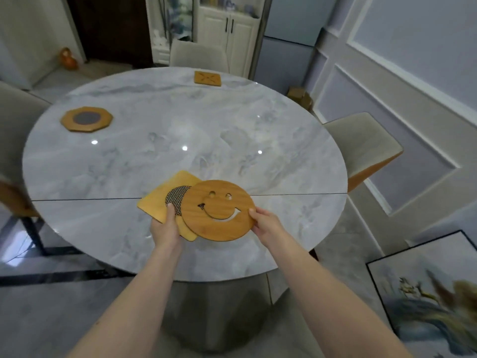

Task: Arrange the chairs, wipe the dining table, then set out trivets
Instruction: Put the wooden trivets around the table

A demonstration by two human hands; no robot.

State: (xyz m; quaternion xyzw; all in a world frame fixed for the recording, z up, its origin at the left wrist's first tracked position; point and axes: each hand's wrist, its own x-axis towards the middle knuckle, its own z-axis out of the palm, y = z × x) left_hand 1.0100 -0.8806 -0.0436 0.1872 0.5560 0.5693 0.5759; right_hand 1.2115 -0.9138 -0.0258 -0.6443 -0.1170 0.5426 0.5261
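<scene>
Over the near part of the round marble table [154, 161] I hold two wooden trivets. My left hand [166, 227] grips a square trivet [160, 200] with a mesh centre by its near edge. My right hand [265, 224] pinches the right edge of a round smiley-face trivet [219, 213], which overlaps the square one. An octagonal trivet [86, 118] with a dark centre lies flat at the table's left. A small square trivet [207, 78] lies at the far edge.
Beige chairs stand at the far side [198, 56], the right [366, 146] and the left [15, 120] of the table. A framed painting [426, 295] leans against the wall at lower right. A white cabinet [229, 29] stands behind the far chair.
</scene>
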